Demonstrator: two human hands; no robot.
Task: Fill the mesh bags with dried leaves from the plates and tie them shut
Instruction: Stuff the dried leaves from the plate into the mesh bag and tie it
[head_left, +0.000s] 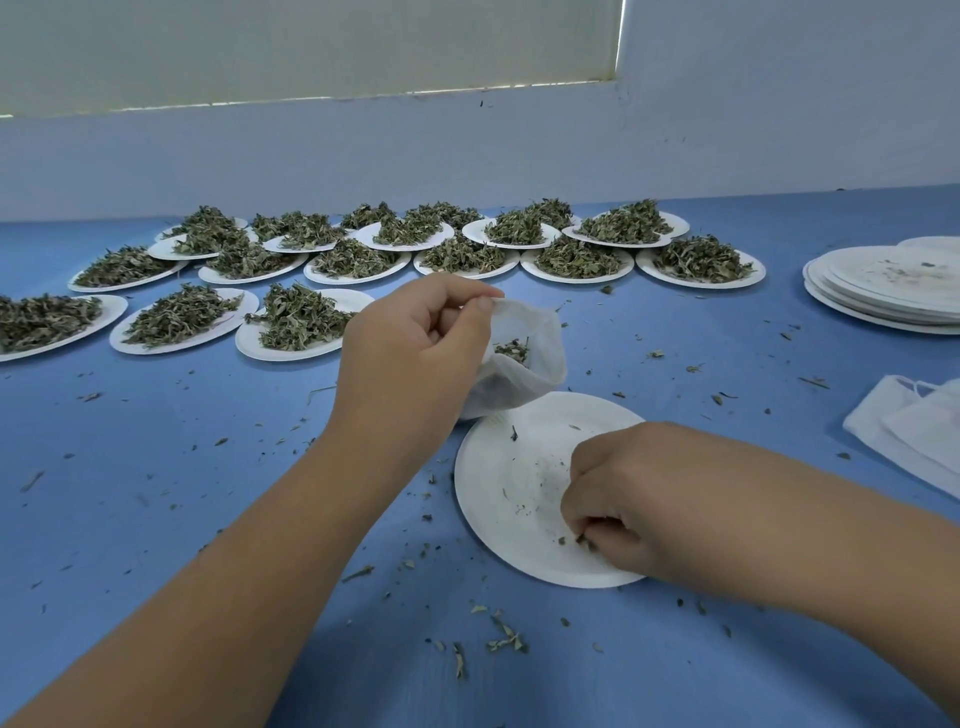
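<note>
Now pinching a few leaf scraps (582, 540) between curled fingertips of right hand (618, 499), at near side of an almost bare plate (509, 483). Gripping mesh bag (524, 374) by its rim with left hand (415, 343), thumb pressed to forefinger, mouth held agape, bottom apparently resting at plate's far rim. Partly filled with dried leaves (514, 351). Judged featherlight, limp, quick to collapse: best held at hem, not body. Leaves judged brittle; gather in loose pinches. Beyond: heaped plates (301, 317), emptied stack (883, 291), spare bags (909, 426).

Blue table (156, 467): leaf-heaped plates (358, 279), near-empty plate (519, 467), plate stack (883, 291), mesh bags (914, 431), scattered crumbs (506, 642)
</note>
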